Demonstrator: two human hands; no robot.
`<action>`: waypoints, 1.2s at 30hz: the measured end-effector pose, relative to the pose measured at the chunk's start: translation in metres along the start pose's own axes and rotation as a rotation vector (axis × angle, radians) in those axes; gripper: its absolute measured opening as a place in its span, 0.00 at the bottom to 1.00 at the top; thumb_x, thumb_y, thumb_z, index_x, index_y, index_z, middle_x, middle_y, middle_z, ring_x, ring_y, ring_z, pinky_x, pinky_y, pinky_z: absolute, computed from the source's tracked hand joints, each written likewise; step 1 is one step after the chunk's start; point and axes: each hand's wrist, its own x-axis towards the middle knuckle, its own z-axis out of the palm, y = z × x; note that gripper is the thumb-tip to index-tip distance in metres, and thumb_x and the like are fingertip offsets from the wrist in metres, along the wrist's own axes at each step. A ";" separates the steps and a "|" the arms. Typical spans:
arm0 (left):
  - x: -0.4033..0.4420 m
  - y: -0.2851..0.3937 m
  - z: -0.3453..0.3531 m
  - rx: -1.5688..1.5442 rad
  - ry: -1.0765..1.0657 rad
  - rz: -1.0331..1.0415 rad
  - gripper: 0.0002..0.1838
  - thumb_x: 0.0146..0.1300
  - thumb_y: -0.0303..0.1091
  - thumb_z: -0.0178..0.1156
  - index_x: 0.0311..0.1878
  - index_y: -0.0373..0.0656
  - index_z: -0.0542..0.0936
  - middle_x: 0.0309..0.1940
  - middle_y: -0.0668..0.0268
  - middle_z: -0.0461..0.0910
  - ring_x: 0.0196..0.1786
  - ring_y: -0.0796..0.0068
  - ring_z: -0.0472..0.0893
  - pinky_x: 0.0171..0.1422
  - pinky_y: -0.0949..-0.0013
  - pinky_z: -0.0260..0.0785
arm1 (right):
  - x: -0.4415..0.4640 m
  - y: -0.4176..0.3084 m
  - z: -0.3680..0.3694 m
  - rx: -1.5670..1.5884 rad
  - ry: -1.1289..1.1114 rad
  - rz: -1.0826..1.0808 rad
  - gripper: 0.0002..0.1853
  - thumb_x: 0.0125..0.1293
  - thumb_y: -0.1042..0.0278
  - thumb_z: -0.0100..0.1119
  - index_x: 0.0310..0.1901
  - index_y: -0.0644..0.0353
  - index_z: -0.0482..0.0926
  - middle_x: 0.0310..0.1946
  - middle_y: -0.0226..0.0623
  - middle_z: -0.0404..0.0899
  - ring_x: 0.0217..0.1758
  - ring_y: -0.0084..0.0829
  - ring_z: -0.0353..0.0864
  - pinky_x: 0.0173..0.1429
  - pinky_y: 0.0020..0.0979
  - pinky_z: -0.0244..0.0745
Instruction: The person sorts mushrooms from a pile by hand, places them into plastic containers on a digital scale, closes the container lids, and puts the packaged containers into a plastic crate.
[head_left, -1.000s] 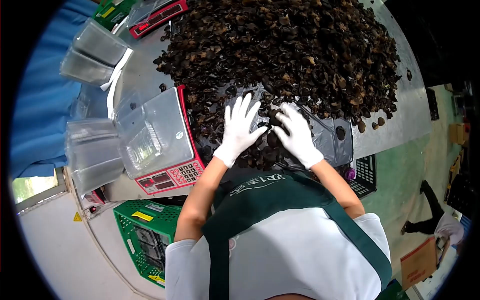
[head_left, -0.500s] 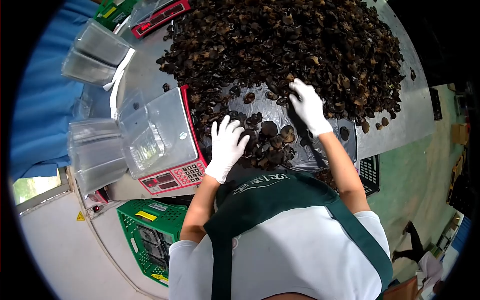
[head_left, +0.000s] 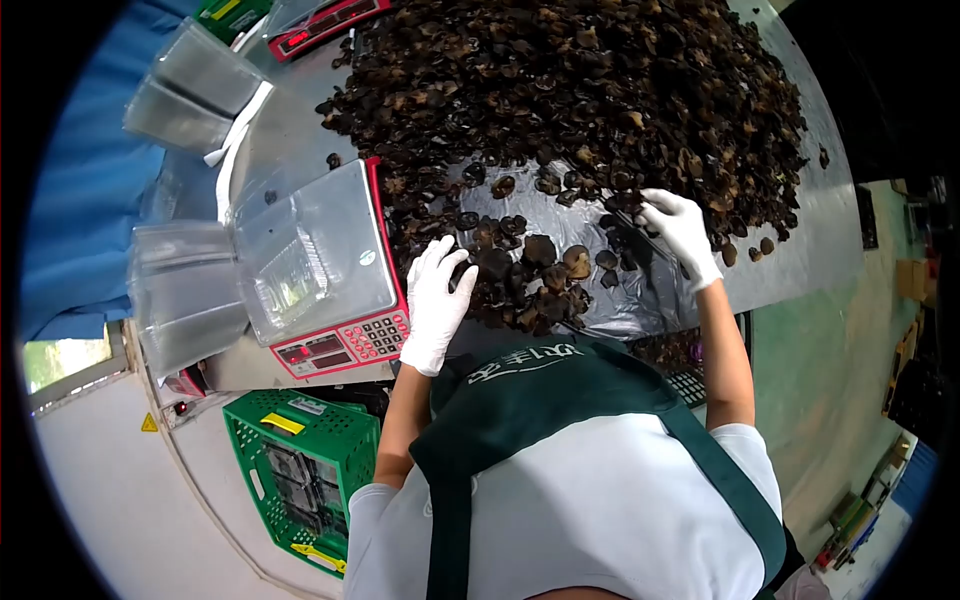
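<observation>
Only a small batch of ruffled, brown-black fungus pieces point(head_left: 530, 290) lies apart, beside your loosely open, white-gloved left hand point(head_left: 435, 300); your curled right hand point(head_left: 682, 232), grip unclear, meets the much larger heap point(head_left: 600, 100).

Brown-black mushroom pieces point(head_left: 610, 95), curled, glossy, heaped across a metal table point(head_left: 825, 215); smaller cluster point(head_left: 535, 285) nearer the apron point(head_left: 545, 395).

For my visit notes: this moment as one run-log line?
left hand: open, at small dark pile | right hand: at large heap's edge | red-framed scale: beside left hand
</observation>
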 end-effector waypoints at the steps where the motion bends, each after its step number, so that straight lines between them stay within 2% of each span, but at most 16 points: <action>1: 0.000 0.000 0.001 -0.002 0.004 0.014 0.15 0.57 0.37 0.67 0.47 0.43 0.82 0.58 0.58 0.76 0.65 0.56 0.70 0.71 0.56 0.58 | -0.009 0.002 -0.011 0.056 0.002 0.106 0.13 0.62 0.66 0.65 0.44 0.67 0.84 0.32 0.32 0.86 0.34 0.19 0.82 0.41 0.21 0.75; 11: 0.011 0.018 0.014 0.001 -0.081 0.153 0.15 0.57 0.36 0.67 0.48 0.44 0.81 0.60 0.59 0.74 0.65 0.56 0.70 0.70 0.57 0.59 | -0.065 -0.002 -0.034 0.137 0.041 0.215 0.09 0.63 0.66 0.64 0.35 0.64 0.83 0.24 0.25 0.80 0.27 0.14 0.75 0.33 0.19 0.70; 13: 0.010 0.018 0.012 0.006 -0.098 0.142 0.16 0.57 0.36 0.66 0.48 0.44 0.81 0.61 0.59 0.74 0.66 0.56 0.69 0.71 0.57 0.59 | -0.074 0.007 -0.063 -0.055 -0.176 0.349 0.09 0.62 0.65 0.62 0.29 0.62 0.81 0.20 0.24 0.77 0.25 0.14 0.74 0.31 0.19 0.69; 14: 0.008 0.016 0.011 0.005 -0.102 0.131 0.16 0.57 0.37 0.66 0.48 0.43 0.81 0.61 0.59 0.74 0.66 0.56 0.69 0.71 0.56 0.58 | -0.083 0.013 -0.078 -0.132 -0.276 0.198 0.10 0.59 0.67 0.61 0.24 0.61 0.78 0.15 0.24 0.73 0.23 0.15 0.74 0.29 0.22 0.70; 15: 0.007 0.014 0.009 0.009 -0.102 0.129 0.16 0.57 0.37 0.66 0.48 0.43 0.81 0.61 0.59 0.74 0.66 0.56 0.69 0.71 0.56 0.58 | -0.088 0.036 -0.103 -0.359 -0.420 0.069 0.06 0.54 0.67 0.63 0.28 0.61 0.82 0.19 0.29 0.80 0.25 0.19 0.79 0.32 0.26 0.74; 17: 0.004 0.010 0.007 -0.022 -0.158 0.059 0.18 0.57 0.39 0.67 0.50 0.43 0.81 0.62 0.57 0.73 0.67 0.54 0.68 0.72 0.56 0.57 | -0.111 0.040 -0.131 -0.660 -0.505 0.110 0.14 0.50 0.63 0.64 0.39 0.55 0.87 0.36 0.43 0.86 0.38 0.36 0.86 0.47 0.33 0.80; 19: -0.001 0.011 0.006 -0.012 -0.168 0.055 0.21 0.56 0.40 0.68 0.52 0.43 0.80 0.64 0.56 0.71 0.68 0.53 0.67 0.72 0.56 0.56 | -0.119 0.022 -0.136 -0.860 -0.385 0.252 0.15 0.50 0.61 0.65 0.41 0.55 0.87 0.36 0.44 0.85 0.39 0.41 0.85 0.49 0.35 0.79; 20: -0.004 0.012 0.006 -0.002 -0.175 0.054 0.23 0.55 0.41 0.68 0.53 0.43 0.79 0.65 0.55 0.69 0.68 0.52 0.66 0.72 0.55 0.56 | -0.117 0.026 -0.130 -0.862 -0.391 0.251 0.15 0.50 0.61 0.65 0.41 0.55 0.87 0.36 0.44 0.85 0.39 0.41 0.85 0.49 0.35 0.79; 22: -0.008 0.017 0.003 0.034 -0.282 0.054 0.40 0.49 0.45 0.73 0.65 0.44 0.70 0.73 0.51 0.56 0.74 0.49 0.57 0.74 0.49 0.50 | -0.106 0.023 -0.105 -0.804 -0.029 0.214 0.17 0.52 0.59 0.65 0.43 0.54 0.86 0.37 0.44 0.85 0.41 0.42 0.85 0.50 0.35 0.78; 23: -0.011 0.022 0.002 0.068 -0.304 0.064 0.46 0.47 0.46 0.74 0.69 0.45 0.66 0.74 0.50 0.51 0.75 0.47 0.53 0.75 0.47 0.47 | -0.097 0.007 -0.089 -0.740 -0.063 0.268 0.17 0.55 0.58 0.65 0.46 0.54 0.84 0.38 0.44 0.85 0.42 0.42 0.85 0.50 0.37 0.78; 24: -0.013 0.021 0.004 0.103 -0.362 0.068 0.54 0.44 0.48 0.76 0.73 0.46 0.59 0.76 0.50 0.46 0.77 0.46 0.48 0.76 0.44 0.43 | -0.090 0.024 -0.072 -0.578 0.010 0.153 0.17 0.57 0.59 0.64 0.47 0.54 0.83 0.38 0.43 0.85 0.43 0.42 0.85 0.50 0.37 0.78; 25: -0.014 0.027 0.001 0.129 -0.408 0.048 0.56 0.42 0.49 0.76 0.74 0.47 0.56 0.76 0.50 0.45 0.77 0.46 0.47 0.76 0.43 0.41 | -0.079 0.027 -0.053 -0.701 0.022 -0.008 0.18 0.57 0.60 0.65 0.49 0.54 0.82 0.42 0.43 0.85 0.46 0.41 0.84 0.53 0.36 0.77; 27: -0.020 0.030 0.002 0.163 -0.464 0.032 0.58 0.42 0.49 0.76 0.75 0.47 0.55 0.77 0.51 0.44 0.78 0.47 0.45 0.76 0.42 0.41 | -0.059 0.037 -0.015 -0.609 0.064 -0.161 0.23 0.57 0.60 0.66 0.55 0.57 0.79 0.59 0.44 0.76 0.61 0.43 0.74 0.63 0.37 0.71; 29: -0.028 0.019 0.011 0.232 -0.507 0.045 0.58 0.41 0.49 0.76 0.75 0.48 0.55 0.77 0.52 0.44 0.77 0.47 0.46 0.76 0.41 0.41 | -0.049 0.032 0.020 -0.696 0.148 -0.231 0.30 0.57 0.53 0.67 0.57 0.61 0.76 0.65 0.50 0.67 0.67 0.50 0.67 0.67 0.41 0.66; 32: -0.036 0.014 0.013 0.273 -0.492 0.102 0.54 0.44 0.49 0.74 0.74 0.47 0.58 0.76 0.53 0.45 0.76 0.46 0.51 0.76 0.43 0.44 | -0.056 0.030 0.065 -0.711 0.070 -0.299 0.38 0.55 0.42 0.66 0.60 0.64 0.73 0.67 0.57 0.62 0.71 0.57 0.59 0.73 0.45 0.59; 36: -0.042 0.007 0.013 0.163 -0.428 0.138 0.54 0.45 0.49 0.74 0.74 0.46 0.57 0.76 0.51 0.48 0.75 0.46 0.53 0.76 0.47 0.46 | -0.092 0.014 0.082 -0.514 -0.242 -0.392 0.37 0.53 0.49 0.71 0.62 0.60 0.72 0.68 0.50 0.63 0.73 0.50 0.58 0.74 0.43 0.58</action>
